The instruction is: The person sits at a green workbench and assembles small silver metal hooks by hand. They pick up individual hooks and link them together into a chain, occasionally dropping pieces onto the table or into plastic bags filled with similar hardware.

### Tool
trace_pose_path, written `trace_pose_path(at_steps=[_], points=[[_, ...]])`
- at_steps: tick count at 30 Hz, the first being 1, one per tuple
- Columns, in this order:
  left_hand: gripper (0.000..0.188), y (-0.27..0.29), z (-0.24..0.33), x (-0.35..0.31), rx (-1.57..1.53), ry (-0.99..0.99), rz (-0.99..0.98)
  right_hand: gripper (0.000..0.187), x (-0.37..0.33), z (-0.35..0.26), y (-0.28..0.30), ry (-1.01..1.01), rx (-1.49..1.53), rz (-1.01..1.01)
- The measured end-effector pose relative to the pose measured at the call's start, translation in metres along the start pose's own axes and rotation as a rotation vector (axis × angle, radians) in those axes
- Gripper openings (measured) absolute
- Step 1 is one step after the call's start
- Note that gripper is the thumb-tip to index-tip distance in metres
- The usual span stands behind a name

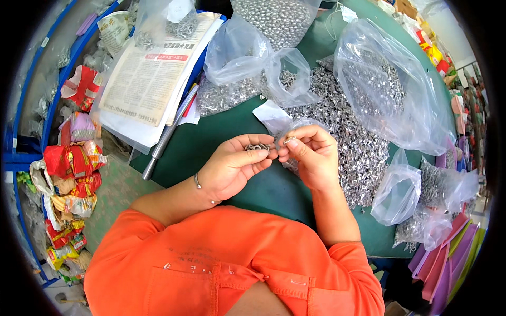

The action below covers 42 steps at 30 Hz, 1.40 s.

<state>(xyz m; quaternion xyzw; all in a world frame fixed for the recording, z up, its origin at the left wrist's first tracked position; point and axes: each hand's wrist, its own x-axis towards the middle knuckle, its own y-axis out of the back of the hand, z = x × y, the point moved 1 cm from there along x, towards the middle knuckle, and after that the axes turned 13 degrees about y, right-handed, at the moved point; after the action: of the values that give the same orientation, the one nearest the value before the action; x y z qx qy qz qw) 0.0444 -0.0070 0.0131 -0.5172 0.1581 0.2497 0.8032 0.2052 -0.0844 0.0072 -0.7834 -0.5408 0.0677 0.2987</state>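
My left hand (234, 160) is curled around several small silvery metal pieces (256, 147), which show between thumb and fingers. Close beside it, my right hand (312, 152) pinches one small metal piece (289, 140) between thumb and forefinger. The fingertips of both hands nearly meet above the green tabletop (253, 189). Just beyond the right hand spreads a large heap of shiny small metal parts (350, 142). The exact shape of the held pieces is too small to make out.
Clear plastic bags (379, 89) lie on and around the heap. A bag of silver beads (276, 23) is at the far side. On the left lie a newspaper (150, 73) and a metal rod (163, 139). Blue shelving (21, 158) stands at far left.
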Motion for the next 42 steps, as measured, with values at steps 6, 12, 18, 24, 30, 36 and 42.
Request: trace_pose_path(at_steps=[6, 12, 18, 24, 30, 36, 42], points=[[0.02, 0.004, 0.0, -0.001, 0.06, 0.017, -0.022, 0.008, -0.002, 0.0, 0.0, -0.001, -0.045, 0.003], [0.016, 0.004, 0.001, -0.002, 0.05, 0.046, 0.02, 0.008, -0.003, 0.001, -0.001, 0.015, -0.077, -0.01], [0.014, 0.005, -0.005, 0.0, 0.033, -0.011, 0.046, 0.008, -0.005, 0.002, -0.005, 0.067, -0.1, -0.022], [0.011, 0.023, -0.005, 0.011, -0.022, 0.089, -0.078, 0.005, 0.009, -0.023, -0.015, 0.285, -0.368, 0.045], [0.011, 0.013, -0.004, 0.013, 0.0, 0.042, -0.056, 0.013, 0.09, -0.031, 0.001, 0.472, -1.21, -0.02], [0.015, 0.013, 0.001, 0.004, -0.019, -0.056, -0.04, 0.012, 0.045, -0.043, -0.024, 0.38, -1.212, -0.272], [0.02, 0.009, -0.003, 0.004, 0.004, -0.084, -0.093, 0.011, 0.003, -0.025, -0.034, 0.247, -1.017, -0.301]])
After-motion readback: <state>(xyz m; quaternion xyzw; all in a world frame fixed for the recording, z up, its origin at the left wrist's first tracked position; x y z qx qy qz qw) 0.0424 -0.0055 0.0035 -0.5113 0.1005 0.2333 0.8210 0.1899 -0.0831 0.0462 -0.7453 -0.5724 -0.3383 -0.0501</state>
